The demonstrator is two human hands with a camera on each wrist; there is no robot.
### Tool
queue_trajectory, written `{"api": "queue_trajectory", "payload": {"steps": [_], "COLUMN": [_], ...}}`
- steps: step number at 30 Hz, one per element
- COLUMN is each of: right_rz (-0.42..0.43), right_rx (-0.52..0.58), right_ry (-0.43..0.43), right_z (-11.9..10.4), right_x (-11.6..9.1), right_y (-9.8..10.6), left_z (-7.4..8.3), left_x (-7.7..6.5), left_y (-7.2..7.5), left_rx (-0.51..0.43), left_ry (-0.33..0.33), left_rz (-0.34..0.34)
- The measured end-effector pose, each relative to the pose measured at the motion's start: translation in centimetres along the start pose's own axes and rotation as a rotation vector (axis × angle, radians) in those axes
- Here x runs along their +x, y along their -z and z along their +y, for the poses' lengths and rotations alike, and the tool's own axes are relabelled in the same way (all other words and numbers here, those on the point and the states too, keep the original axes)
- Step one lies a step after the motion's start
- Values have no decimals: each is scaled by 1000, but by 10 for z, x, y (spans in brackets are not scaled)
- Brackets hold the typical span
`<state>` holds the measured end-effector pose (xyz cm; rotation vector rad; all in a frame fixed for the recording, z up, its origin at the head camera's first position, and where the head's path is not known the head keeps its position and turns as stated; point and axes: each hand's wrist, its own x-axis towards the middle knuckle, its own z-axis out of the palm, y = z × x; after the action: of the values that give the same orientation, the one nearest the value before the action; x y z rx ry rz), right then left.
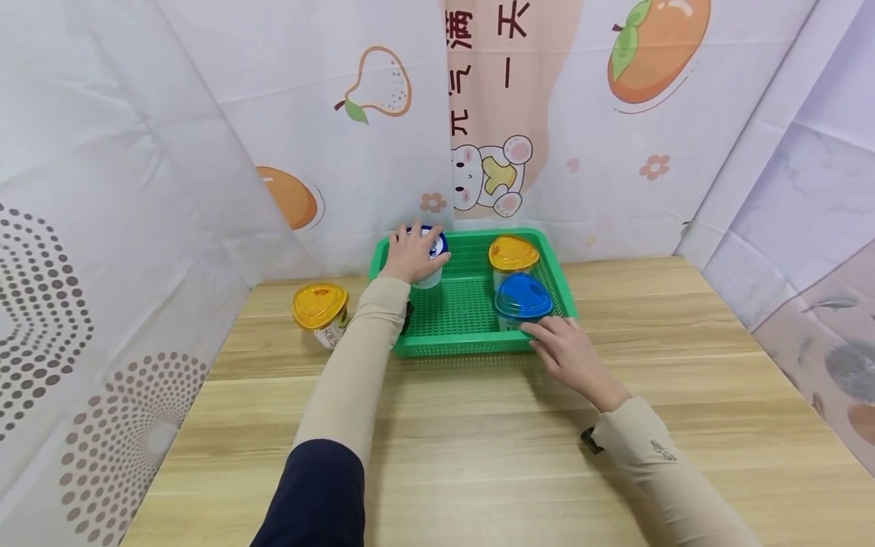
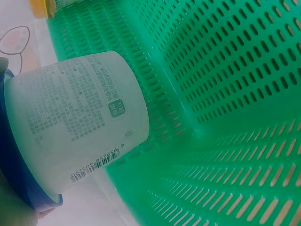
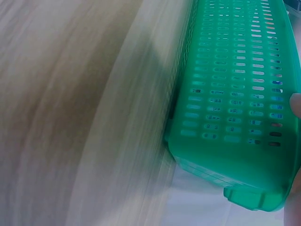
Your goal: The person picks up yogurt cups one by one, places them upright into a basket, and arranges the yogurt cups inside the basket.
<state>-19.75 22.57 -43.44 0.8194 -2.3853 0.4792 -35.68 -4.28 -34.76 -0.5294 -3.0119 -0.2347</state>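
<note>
Over the back left part of a green plastic basket (image 1: 472, 343), my left hand (image 1: 409, 257) holds a white tub (image 2: 84, 113) by its blue-rimmed lid, fingers spread across the top. The left wrist view shows the tub's side with printed text and a barcode, tilted above the slotted basket floor. My right hand (image 1: 567, 351) grips the basket's front rim near the right corner, its thumb (image 3: 295, 104) against the outer wall. Just inside that corner stands a tub with a blue lid (image 1: 523, 295). Behind it is another with a yellow lid (image 1: 513, 252).
A yellow-lidded tub (image 1: 320, 308) stands on the wooden table (image 1: 478, 456) left of the basket, beside my left forearm. A printed curtain (image 1: 383, 152) hangs right behind the basket, and more cloth covers both sides.
</note>
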Motion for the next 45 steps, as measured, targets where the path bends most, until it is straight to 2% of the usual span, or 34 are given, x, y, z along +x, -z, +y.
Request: {"api": "queue_trajectory", "payload": {"steps": [10, 14, 22, 37, 45], "right_rz": [-4, 9, 3, 1, -5], "right_rx": [7, 5, -5, -12, -21], "right_ry": [-1, 2, 0, -6, -13], "right_z": [-1, 0, -1, -1, -1], "right_x": [0, 1, 0, 1, 0], "right_y": [-1, -1, -1, -1, -2], "left_z": [-1, -3, -7, -6, -6], "left_x": [5, 7, 9, 11, 9], "left_y": [-5, -12, -26, -39, -45], "left_rx": [-17, -46, -19, -28, -29], "left_ry": [23, 29, 33, 47, 69], "left_rz": [-24, -40, -38, -44, -83]}}
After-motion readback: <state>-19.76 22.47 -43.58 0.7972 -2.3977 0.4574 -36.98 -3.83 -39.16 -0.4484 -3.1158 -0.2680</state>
